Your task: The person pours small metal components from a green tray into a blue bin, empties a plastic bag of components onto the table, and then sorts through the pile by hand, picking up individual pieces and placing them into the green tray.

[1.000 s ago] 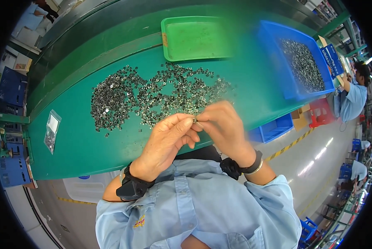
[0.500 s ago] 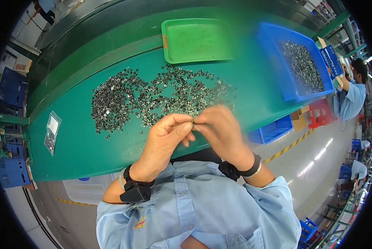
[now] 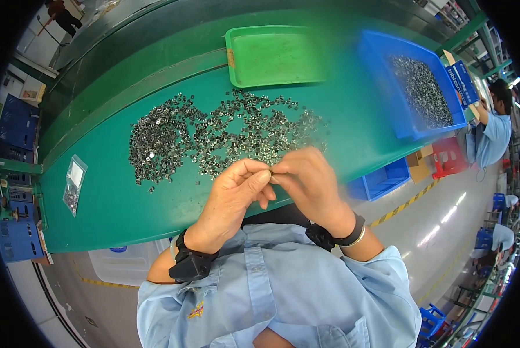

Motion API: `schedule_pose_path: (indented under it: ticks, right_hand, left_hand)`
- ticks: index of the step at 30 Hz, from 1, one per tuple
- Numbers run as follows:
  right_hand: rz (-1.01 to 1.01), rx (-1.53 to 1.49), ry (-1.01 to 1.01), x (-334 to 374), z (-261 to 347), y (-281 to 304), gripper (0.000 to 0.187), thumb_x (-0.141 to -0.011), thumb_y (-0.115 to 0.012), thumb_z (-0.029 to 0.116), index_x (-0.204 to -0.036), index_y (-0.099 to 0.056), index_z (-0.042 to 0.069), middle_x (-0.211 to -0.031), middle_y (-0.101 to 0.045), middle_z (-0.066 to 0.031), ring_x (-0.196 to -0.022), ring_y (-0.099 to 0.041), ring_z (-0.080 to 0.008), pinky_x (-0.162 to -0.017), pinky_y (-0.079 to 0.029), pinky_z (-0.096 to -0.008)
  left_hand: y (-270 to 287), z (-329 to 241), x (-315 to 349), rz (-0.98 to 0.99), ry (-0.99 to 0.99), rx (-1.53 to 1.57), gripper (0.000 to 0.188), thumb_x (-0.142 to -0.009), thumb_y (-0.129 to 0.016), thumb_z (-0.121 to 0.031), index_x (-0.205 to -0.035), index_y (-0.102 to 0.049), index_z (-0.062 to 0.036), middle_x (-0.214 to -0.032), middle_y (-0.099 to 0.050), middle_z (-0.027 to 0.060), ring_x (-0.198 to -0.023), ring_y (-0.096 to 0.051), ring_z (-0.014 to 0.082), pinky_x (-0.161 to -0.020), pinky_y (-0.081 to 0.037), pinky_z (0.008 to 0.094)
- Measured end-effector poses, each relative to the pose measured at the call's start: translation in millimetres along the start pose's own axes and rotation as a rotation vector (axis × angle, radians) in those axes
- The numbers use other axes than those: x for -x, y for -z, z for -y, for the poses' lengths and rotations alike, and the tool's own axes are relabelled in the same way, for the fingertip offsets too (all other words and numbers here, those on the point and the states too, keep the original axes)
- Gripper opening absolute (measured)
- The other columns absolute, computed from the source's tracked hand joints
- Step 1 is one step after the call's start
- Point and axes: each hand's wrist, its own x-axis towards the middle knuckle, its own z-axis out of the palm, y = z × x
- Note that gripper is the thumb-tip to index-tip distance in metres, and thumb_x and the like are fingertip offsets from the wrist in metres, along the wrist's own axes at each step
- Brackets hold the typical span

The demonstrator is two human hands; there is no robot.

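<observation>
My left hand (image 3: 235, 194) and my right hand (image 3: 311, 182) meet fingertip to fingertip above the near side of the green table mat (image 3: 115, 211). Both are closed in a pinch on one tiny piece between them, mostly covered by the fingers; it may be a small metal part. Just beyond the hands, many small shiny square metal parts (image 3: 237, 136) lie spread out. Toward the left they gather into a denser heap (image 3: 155, 142).
A shallow green tray (image 3: 277, 58) rests at the back. At the right, a blue bin (image 3: 419, 93) holds a mass of small metal parts. A clear zip bag (image 3: 73, 185) lies at the left. Another blue bin (image 3: 382, 180) stands below the right edge; a co-worker (image 3: 492, 130) is beyond.
My hands stay together in nearly the same place, with only slight shifts of the fingers and left wrist. The spread of parts looks unchanged.
</observation>
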Motion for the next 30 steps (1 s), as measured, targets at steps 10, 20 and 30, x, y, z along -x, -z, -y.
schedule_pose_path:
  ticks: [10, 20, 30]
  right_hand:
    - [0.014, -0.011, 0.009, 3, 1, 2, 0.025, -0.069, -0.074, 0.002, -0.09, -0.061, 0.008, -0.086, -0.059, -0.0058, -0.079, -0.057, -0.0246, -0.066, -0.046, -0.0338]
    - [0.008, -0.06, -0.016, 6, 3, -1, 0.022, -0.07, -0.073, 0.001, -0.088, -0.062, 0.007, -0.085, -0.06, -0.0063, -0.079, -0.059, -0.0242, -0.066, -0.047, -0.0327]
    - [0.012, -0.109, -0.041, 12, 0, 2, 0.023, -0.071, -0.073, 0.0, -0.09, -0.061, 0.006, -0.086, -0.061, -0.0074, -0.079, -0.06, -0.0242, -0.066, -0.048, -0.0324]
  left_hand:
    - [0, 3, 3, 0.039, -0.003, 0.125, 0.019, -0.095, -0.053, -0.02, -0.103, -0.055, -0.0025, -0.095, -0.063, 0.0081, -0.078, -0.059, 0.0134, -0.065, -0.047, 0.0255]
    - [4, 9, 1, 0.044, -0.016, 0.111, 0.017, -0.094, -0.055, -0.02, -0.1, -0.055, -0.0035, -0.093, -0.063, 0.0083, -0.078, -0.059, 0.0143, -0.066, -0.047, 0.0261]
    - [3, 18, -4, 0.098, -0.042, 0.177, 0.015, -0.093, -0.057, -0.019, -0.095, -0.054, -0.0043, -0.088, -0.063, 0.0065, -0.074, -0.058, 0.0139, -0.066, -0.047, 0.027]
